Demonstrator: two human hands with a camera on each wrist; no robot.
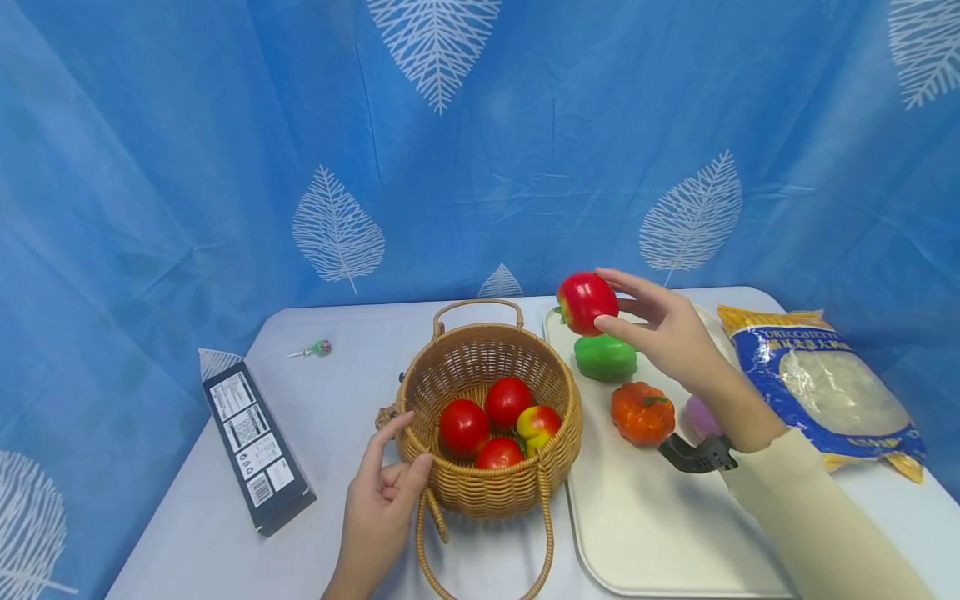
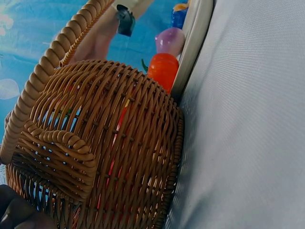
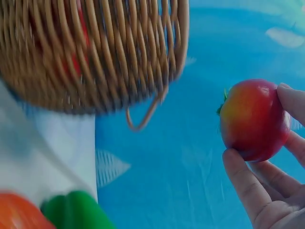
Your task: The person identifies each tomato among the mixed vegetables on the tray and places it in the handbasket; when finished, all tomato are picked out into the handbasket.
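My right hand (image 1: 667, 329) holds a red apple (image 1: 587, 303) between thumb and fingertips, raised over the far left part of the tray. In the right wrist view, the apple (image 3: 256, 120) shows a yellow patch and a green leafy end. A round wicker basket (image 1: 487, 492) stands in the middle, with several red fruits (image 1: 463, 427) and a red-and-yellow fruit (image 1: 537, 426) inside. At the basket's near left rim, my left hand (image 1: 382, 500) grips with forefinger and thumb; its other fingers are curled. Only a dark part of it shows in the left wrist view.
A cream tray (image 1: 637, 533) lies right of the basket, bearing a green bell pepper (image 1: 604, 357), an orange pumpkin (image 1: 642, 413) and a partly hidden purple item (image 1: 702, 415). Beyond it is a pasta bag (image 1: 832, 387). A black box (image 1: 257, 446) and a lollipop (image 1: 321, 347) lie left.
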